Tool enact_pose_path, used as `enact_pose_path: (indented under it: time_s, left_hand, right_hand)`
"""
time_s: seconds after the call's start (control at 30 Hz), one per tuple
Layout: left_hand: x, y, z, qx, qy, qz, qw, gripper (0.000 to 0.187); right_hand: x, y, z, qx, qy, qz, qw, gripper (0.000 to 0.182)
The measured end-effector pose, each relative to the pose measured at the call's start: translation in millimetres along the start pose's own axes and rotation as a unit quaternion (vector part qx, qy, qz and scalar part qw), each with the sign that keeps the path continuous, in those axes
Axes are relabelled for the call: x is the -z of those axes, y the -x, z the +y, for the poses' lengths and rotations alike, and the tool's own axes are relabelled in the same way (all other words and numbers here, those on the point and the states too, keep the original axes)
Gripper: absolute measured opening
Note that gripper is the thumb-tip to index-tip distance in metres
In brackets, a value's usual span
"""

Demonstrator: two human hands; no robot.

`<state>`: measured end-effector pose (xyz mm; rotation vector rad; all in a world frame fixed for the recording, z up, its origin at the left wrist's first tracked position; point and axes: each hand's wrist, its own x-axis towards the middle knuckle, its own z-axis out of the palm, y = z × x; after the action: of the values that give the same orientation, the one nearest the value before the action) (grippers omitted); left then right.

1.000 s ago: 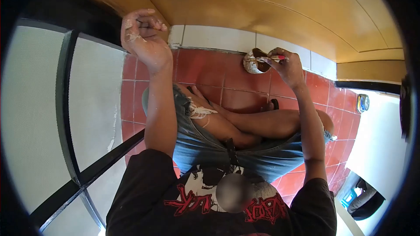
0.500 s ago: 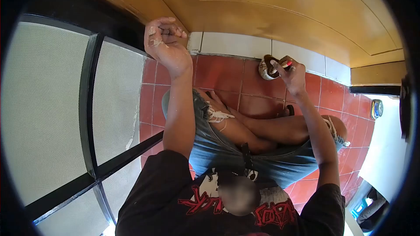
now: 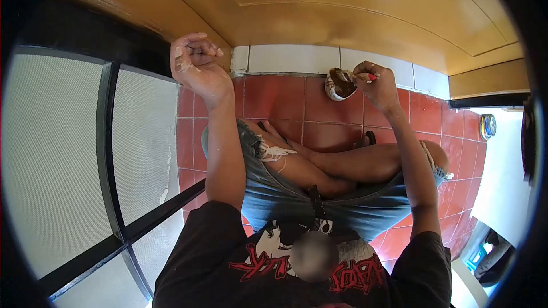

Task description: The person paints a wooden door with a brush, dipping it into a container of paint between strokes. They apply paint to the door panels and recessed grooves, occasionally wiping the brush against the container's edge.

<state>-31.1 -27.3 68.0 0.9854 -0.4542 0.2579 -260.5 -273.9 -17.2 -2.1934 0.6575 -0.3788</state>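
Note:
My right hand (image 3: 379,86) is closed round a slim brush (image 3: 365,77) with a wooden handle and a red end; its bristles are hard to make out. The brush is at the right rim of a small white pot (image 3: 339,85), smeared on the outside and holding dark brown paint. The pot stands on the red floor tiles near the white skirting tiles. Raised at the left, my left hand (image 3: 201,71) has loosely bent fingers and nothing visible in them. It is beside the yellow-brown wooden panel, with pale dried smears on its skin.
A yellow-brown panelled wooden surface (image 3: 342,8) rises in front above white skirting tiles (image 3: 294,59). On the left stands a black-framed mesh panel (image 3: 108,154). My crossed legs in torn jeans rest on the red tiles (image 3: 274,97). A small round tin (image 3: 488,127) sits far right.
My right hand has drawn the brush from over the pot's opening to its right rim, exposing more brown paint. The view has shifted slightly; my left hand keeps its pose.

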Motion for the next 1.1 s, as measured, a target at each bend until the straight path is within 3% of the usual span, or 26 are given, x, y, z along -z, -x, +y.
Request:
enact_pose_path:
  time_s: [0.1,0.3,0.47,0.57,1.1]
  left_hand:
    - [-0.2,-0.4,1.5,0.008,-0.004,0.000,1.000,0.040]
    - [-1.3,0.7,1.5,0.014,-0.004,0.003,1.000,0.041]
    - [0.1,0.4,-0.8,0.012,-0.013,0.001,1.000,0.041]
    - [1.6,-0.5,-1.7,0.011,-0.008,-0.001,1.000,0.041]
    - [4.3,-1.4,-2.9,0.012,-0.006,-0.013,1.000,0.042]
  right_hand:
    - [10.2,1.3,-6.9,0.013,0.069,-0.008,0.998,0.017]
    - [18.9,0.0,2.0,0.001,-0.002,0.051,0.999,0.017]
    - [22.0,-2.5,-0.5,-0.085,-0.031,0.008,0.996,0.018]
    - [21.6,-3.0,2.1,-0.062,0.016,0.014,0.998,0.020]
    - [35.0,-2.6,-4.5,-0.080,0.014,0.017,0.997,0.020]
